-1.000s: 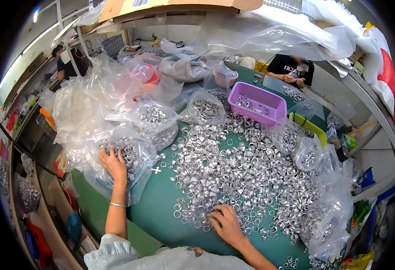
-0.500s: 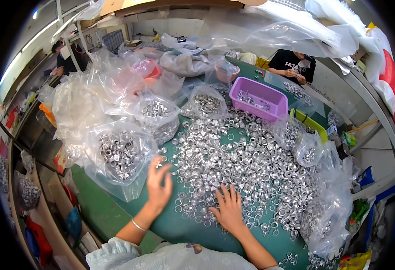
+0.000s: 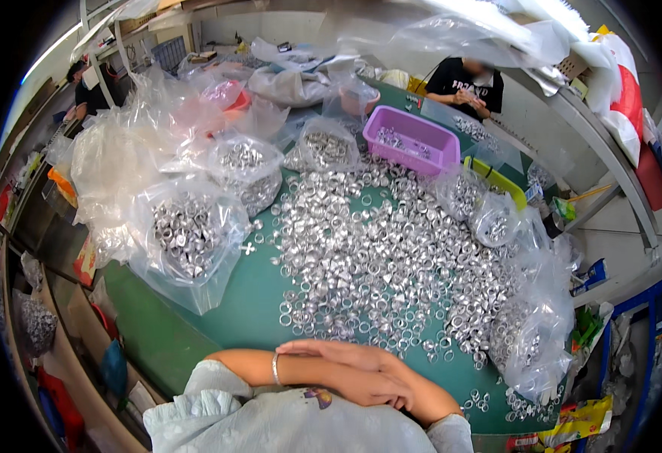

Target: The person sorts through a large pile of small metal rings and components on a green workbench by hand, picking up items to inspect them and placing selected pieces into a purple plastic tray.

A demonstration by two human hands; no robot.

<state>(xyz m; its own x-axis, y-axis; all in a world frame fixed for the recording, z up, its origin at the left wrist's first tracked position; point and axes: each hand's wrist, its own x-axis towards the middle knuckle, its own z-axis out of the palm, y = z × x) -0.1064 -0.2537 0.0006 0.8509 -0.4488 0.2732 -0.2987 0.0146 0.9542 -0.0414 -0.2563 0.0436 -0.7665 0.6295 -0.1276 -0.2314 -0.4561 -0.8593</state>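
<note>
My arms are crossed at the near edge of the green table [image 3: 240, 302]. My left hand [image 3: 369, 383], bracelet on its wrist, reaches right and lies against my right forearm, its fingers loosely bent and holding nothing. Stretched out to the left, my right hand [image 3: 331, 349] lies along my left forearm with straight fingers, also without anything in it. Just beyond both hands spreads a large heap of silver-coloured metal rings [image 3: 354, 257]. A clear plastic bag [image 3: 187, 238] filled with similar metal pieces stands left of the heap.
More bags of rings [image 3: 327, 149] stand behind the heap, beside a purple basket [image 3: 410, 143] and a yellow-green tray [image 3: 497, 181]. Clear plastic bags [image 3: 535, 325] line the right side. A co-worker [image 3: 467, 87] sits across the table. Shelving [image 3: 67, 340] is on the left.
Both hands have drawn back from the rings toward me and crossed over each other's forearms. The view has shifted slightly, so the table's contents appear higher and further left.
</note>
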